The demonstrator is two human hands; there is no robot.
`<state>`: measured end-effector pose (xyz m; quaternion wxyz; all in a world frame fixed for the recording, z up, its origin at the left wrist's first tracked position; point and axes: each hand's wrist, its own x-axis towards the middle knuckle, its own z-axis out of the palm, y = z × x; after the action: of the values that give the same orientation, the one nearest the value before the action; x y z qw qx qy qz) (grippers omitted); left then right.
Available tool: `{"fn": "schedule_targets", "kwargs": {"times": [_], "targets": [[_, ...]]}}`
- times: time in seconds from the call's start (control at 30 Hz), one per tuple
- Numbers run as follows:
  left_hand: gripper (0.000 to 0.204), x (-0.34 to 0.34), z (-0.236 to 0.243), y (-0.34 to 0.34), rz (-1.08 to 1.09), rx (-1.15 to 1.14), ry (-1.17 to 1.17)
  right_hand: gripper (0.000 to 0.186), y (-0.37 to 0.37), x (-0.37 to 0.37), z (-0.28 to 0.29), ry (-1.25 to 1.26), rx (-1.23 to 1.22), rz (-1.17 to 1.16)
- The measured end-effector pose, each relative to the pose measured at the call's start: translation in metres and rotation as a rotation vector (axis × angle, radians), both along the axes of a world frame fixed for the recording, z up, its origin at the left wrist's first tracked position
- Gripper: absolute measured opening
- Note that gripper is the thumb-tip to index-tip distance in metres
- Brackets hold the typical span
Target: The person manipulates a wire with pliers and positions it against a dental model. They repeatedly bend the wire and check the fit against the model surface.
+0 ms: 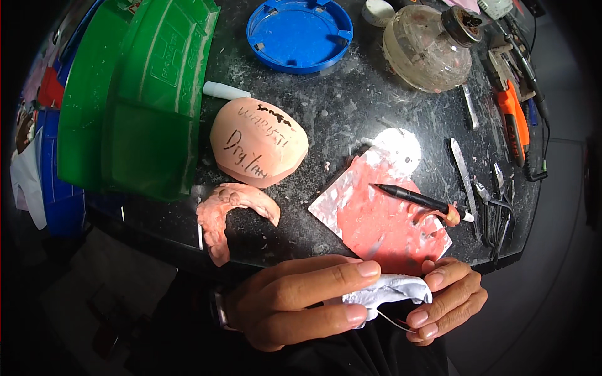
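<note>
A white, moulded piece like a dental cast [392, 289] is held between my two hands at the bench's near edge. My left hand [304, 301] grips its left end, fingers above and below. At the other end, my right hand [448, 301] has its fingers curled around the piece's right side. A thin wire [392, 321] runs from under the cast to the right fingertips. Just beyond lies a square slab [364, 216] smeared with pink material, a black pen-like tool [411, 197] across it. To the left rests a pink horseshoe-shaped dental cast [216, 219].
Behind the horseshoe cast sits a peach plaster block [260, 141] with handwriting. A green bin [157, 75] stands left, a blue lid [300, 34] at the back, a glass burner [426, 53] back right. Metal hand tools [463, 169] and an orange-handled cutter [514, 122] lie right.
</note>
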<state>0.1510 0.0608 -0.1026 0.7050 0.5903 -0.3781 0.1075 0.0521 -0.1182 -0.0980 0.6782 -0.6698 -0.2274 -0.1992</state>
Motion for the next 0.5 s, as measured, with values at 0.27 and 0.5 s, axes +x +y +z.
{"fn": "schedule_targets", "kwargs": {"times": [0.27,0.5], "targets": [[0.046,-0.005,-0.004,0.009,-0.046,0.222,-0.114,0.026,0.002,-0.001,0.002,-0.02,-0.063,-0.039],[0.014,0.0,0.001,-0.002,0.074,0.054,-0.057,0.034,0.012,-0.003,0.002,-0.002,-0.039,-0.131]]}}
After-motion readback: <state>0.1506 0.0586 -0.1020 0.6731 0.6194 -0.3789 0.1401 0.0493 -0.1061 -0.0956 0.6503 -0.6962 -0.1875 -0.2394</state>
